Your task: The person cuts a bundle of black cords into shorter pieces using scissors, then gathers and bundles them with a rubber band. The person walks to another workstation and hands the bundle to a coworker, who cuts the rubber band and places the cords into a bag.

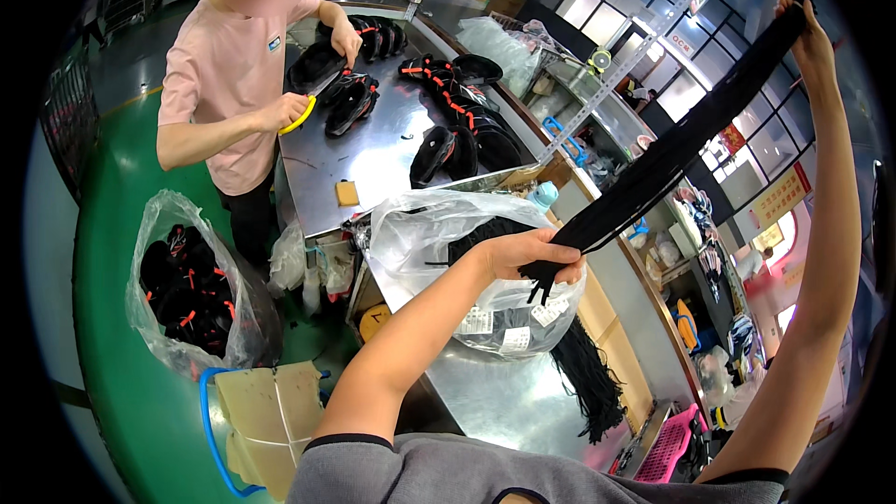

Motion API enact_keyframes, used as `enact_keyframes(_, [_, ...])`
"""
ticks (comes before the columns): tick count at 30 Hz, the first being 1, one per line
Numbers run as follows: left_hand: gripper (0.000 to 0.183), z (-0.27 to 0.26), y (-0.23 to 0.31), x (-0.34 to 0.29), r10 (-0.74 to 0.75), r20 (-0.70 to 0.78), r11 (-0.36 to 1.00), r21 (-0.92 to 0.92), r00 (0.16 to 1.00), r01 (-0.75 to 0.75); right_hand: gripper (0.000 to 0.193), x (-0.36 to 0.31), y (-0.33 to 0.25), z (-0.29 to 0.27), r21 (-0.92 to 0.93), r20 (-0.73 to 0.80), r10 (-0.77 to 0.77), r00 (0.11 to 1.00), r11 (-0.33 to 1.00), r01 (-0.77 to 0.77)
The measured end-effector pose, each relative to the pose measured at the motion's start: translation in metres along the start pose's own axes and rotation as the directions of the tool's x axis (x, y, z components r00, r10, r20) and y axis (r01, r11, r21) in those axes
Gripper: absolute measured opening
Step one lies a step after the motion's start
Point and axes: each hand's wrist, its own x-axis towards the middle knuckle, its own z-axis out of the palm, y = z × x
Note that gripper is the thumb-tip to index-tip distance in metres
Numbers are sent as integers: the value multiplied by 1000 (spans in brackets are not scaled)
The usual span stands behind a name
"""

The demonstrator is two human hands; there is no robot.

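Observation:
A long bundle of black shoelaces (686,135) is stretched taut on a slant between my two hands. My left hand (534,257) is closed round its lower end, with loose lace tips sticking out below the fingers. Up at the right, at the end of a raised arm, my right hand (810,30) grips the upper end. Under my left hand stands an open clear plastic bag (411,219) with more black laces in it and white labels showing through its side. Another bunch of black laces (590,378) lies on the metal table (504,397) beside the bag.
Across the workbench (322,201), a person in a pink shirt (229,65) holds a yellow-handled tool (299,118) at black-and-red shoes (353,105). A bag of shoes (261,303) stands on the floor. Nearby are a blue-framed stool (207,420), a pink basket (667,448) and shelving (607,93).

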Motion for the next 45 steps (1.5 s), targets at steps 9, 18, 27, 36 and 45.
enact_keyframes(9, [22,8,3,-5,58,147,985,-171,987,-33,39,24,-12,-99,-196,-15,-8,1000,981,5])
enact_keyframes(18, [31,-4,16,-36,44,2,998,-33,999,-44,39,-22,31,-72,-486,-152,-64,986,874,-18])
enact_keyframes(27, [32,-14,12,-56,-25,-144,1000,7,989,27,30,-49,75,-19,-182,-177,-125,976,979,93])
enact_keyframes(36, [40,-9,14,-92,106,-373,990,-45,922,-132,33,-56,105,-57,-133,-114,-12,993,991,-3])
enact_keyframes(45, [36,-14,-52,-119,-52,-592,821,-484,804,-303,37,-51,95,55,-54,96,-4,995,998,9])
